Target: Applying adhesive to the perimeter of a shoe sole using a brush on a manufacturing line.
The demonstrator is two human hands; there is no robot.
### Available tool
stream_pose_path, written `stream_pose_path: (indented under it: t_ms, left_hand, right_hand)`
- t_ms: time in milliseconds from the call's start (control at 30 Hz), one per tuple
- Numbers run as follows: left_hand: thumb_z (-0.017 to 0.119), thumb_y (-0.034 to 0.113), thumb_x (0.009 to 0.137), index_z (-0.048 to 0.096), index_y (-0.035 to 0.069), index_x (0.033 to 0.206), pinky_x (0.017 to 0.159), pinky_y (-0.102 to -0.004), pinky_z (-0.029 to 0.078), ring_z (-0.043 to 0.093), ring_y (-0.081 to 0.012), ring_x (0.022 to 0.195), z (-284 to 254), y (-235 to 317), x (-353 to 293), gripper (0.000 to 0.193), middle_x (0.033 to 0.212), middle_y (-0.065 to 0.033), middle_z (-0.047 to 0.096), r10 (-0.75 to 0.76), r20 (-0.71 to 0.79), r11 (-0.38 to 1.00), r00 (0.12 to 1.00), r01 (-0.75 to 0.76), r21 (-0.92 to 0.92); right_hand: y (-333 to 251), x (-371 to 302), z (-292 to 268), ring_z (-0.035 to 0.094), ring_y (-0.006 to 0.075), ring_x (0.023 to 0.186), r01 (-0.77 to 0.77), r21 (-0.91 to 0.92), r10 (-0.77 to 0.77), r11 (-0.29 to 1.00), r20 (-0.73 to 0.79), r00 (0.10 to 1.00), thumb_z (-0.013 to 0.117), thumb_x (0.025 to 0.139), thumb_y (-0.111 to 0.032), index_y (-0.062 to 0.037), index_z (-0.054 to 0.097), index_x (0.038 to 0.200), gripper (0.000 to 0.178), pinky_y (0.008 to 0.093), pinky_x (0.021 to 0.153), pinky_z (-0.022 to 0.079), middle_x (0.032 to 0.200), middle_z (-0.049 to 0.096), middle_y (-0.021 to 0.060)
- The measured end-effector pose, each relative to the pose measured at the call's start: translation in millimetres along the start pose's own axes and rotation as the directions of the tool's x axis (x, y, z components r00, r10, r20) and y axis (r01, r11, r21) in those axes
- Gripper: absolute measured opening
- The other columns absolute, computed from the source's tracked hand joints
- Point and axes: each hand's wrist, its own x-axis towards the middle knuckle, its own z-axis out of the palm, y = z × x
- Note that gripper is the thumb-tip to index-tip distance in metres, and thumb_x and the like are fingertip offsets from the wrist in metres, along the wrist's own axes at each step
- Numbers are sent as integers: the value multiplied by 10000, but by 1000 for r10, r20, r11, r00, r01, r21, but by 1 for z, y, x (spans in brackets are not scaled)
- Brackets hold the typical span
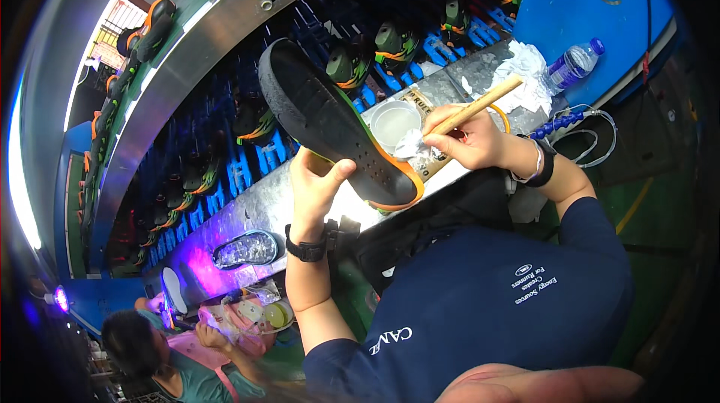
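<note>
My left hand [319,185] grips the edge of a black shoe sole [326,114], thumb pressed on its inner face. The sole is tilted, with a row of small holes near one end and an orange rim there. In my right hand [472,136] is a wooden stick [480,105], held slantwise between thumb and fingers. A white crumpled wad [411,145] shows at its lower end, beside the sole; I cannot tell whether it is fixed to the stick. Just beyond the wad stands a translucent round cup [395,122], partly hidden by the sole.
Behind the metal ledge [225,257], several shoe parts [396,44] ride on blue holders [439,49]. White rags [525,73] and a bottle with a purple cap [576,65] lie at right. Another sole [246,249] rests at left, near a person [180,362] at work.
</note>
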Motion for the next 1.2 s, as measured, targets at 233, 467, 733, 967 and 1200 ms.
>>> stream_pose_path:
  t_ms: [233,467,733,967,1200]
  left_hand:
    - [709,208,678,472,-12,1012,768,-270,423,540,-152,861,0,-2,-1,464,939,-87,567,-56,-6,998,998,56,-30]
    - [712,245,674,469,-12,998,690,-261,450,545,-145,810,8,1,-4,480,899,-83,565,-127,18,989,992,128,-70]
    - [701,257,685,463,-11,1012,648,-248,450,540,-130,787,11,1,-7,486,889,-69,562,-159,38,986,987,160,-45]
    - [693,217,695,455,-25,1054,696,-257,448,532,-135,818,12,5,-11,495,921,-75,556,-241,104,970,965,244,-19]
    - [684,159,701,441,-41,1072,748,-285,454,538,-154,853,15,8,-10,487,954,-104,554,-248,130,966,960,254,-36]
  right_hand:
    - [-4,0,5,507,122,581,145,-23,-144,989,35,989,564,729,10,12,541,817,91,226,509,394,713,551,85]
    - [-7,9,13,490,125,508,280,-170,-284,945,-3,959,579,702,32,19,526,812,122,228,441,380,686,549,92]
    - [-8,28,12,486,134,492,431,-275,-471,859,-97,877,581,699,32,2,526,809,127,232,424,374,665,541,80]
    - [-12,42,8,499,138,527,390,-316,-441,865,-106,891,576,708,28,3,529,806,112,234,458,384,674,544,81]
    - [-9,54,3,503,161,541,457,-379,-531,805,-117,839,587,693,38,14,531,816,138,248,471,400,716,566,90]
